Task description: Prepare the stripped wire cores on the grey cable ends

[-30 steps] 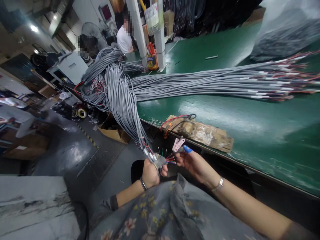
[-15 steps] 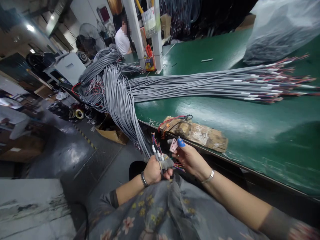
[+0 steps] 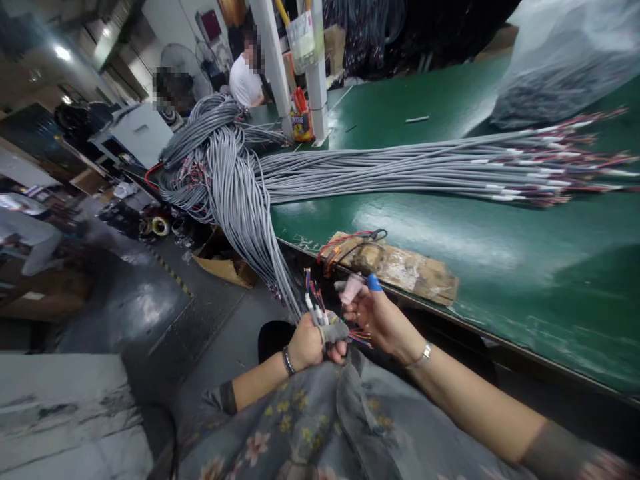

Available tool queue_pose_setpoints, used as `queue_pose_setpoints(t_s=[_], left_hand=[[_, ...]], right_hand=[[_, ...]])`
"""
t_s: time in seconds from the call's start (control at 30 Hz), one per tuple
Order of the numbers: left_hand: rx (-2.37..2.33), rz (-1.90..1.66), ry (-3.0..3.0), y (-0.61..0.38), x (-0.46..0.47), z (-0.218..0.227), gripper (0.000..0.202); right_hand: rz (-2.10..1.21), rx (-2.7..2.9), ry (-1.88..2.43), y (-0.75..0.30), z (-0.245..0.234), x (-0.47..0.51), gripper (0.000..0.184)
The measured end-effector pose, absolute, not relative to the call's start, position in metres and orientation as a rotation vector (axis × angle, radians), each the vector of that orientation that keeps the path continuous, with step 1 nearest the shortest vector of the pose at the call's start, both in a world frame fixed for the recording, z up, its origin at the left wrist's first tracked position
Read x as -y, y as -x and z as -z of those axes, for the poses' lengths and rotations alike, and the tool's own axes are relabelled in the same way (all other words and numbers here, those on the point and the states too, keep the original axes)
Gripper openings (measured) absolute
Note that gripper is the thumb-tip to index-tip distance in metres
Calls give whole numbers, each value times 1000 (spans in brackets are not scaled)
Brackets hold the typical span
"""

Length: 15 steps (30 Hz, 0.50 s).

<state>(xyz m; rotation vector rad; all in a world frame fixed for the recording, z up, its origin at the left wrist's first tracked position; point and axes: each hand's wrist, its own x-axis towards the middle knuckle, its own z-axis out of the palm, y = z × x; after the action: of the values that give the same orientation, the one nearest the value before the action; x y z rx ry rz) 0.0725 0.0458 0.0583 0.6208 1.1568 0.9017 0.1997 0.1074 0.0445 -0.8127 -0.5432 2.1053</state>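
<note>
The left hand (image 3: 306,341), wearing a grey finger covering, was clamped around a small bunch of slim grey cable ends with white bands (image 3: 316,310), in front of the person's grey flowered garment (image 3: 300,427). Thin, multicoloured bare-ended wires (image 3: 361,337) stuck out of its grip toward the right hand (image 3: 386,323). That hand, its thumb capped in bright blue, had its fingers curled on a pale pink, plastic-looking piece (image 3: 353,288), near the banded ends; the piece was blurred, and how tightly it was pinched could not be told. A thick bundle of long grey cables (image 3: 237,177) drooped over the edge of a glossy green tabletop (image 3: 500,247), reaching down toward the left hand. More grey cables (image 3: 400,165) lay stretched along the tabletop. A worn brown wooden board (image 3: 417,275) rested at its near edge, just beyond the right hand
</note>
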Motion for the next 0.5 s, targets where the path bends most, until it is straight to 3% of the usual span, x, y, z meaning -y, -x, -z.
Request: queue_pose_setpoints(t_s=[0.2, 0.5], left_hand=[[-1159, -970, -605, -72, -40, -58, 41], [-1144, -1099, -491, -85, -51, -69, 40]], right_hand=[[-2055, 572, 793, -201, -42, -109, 34], [-1687, 774, 973, -202, -38, -108, 42]])
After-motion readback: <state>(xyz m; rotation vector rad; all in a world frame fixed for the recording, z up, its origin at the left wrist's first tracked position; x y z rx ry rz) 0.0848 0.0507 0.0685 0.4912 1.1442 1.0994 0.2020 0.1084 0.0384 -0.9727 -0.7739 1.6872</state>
